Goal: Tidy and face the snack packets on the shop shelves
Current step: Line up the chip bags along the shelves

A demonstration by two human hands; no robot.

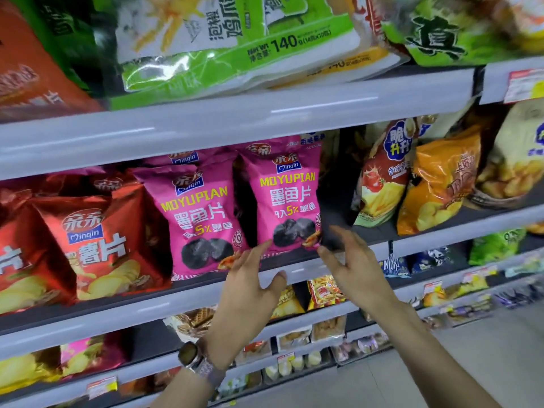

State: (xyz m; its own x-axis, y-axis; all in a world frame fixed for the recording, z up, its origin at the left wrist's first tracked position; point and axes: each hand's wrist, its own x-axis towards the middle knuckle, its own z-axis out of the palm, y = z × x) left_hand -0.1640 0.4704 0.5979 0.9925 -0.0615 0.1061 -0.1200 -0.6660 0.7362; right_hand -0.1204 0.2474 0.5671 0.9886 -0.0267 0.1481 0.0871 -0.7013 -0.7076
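Observation:
Two pink Moyupian snack packets stand upright on the middle shelf (297, 270), facing front: the left pink packet (200, 222) and the right pink packet (290, 201), with more pink packets behind them. My left hand (250, 278) is open just below the right packet, fingertips near its lower left corner. My right hand (350, 260) is open too, fingers spread beside the packet's lower right corner. Neither hand holds anything. A watch sits on my left wrist.
Red Qinqin chip packets (94, 245) fill the shelf to the left. A dark gap lies right of the pink packets, then a tomato chip packet (382, 178) and an orange packet (441, 178). Green packets (235, 42) lie on the shelf above. Lower shelves hold small snacks.

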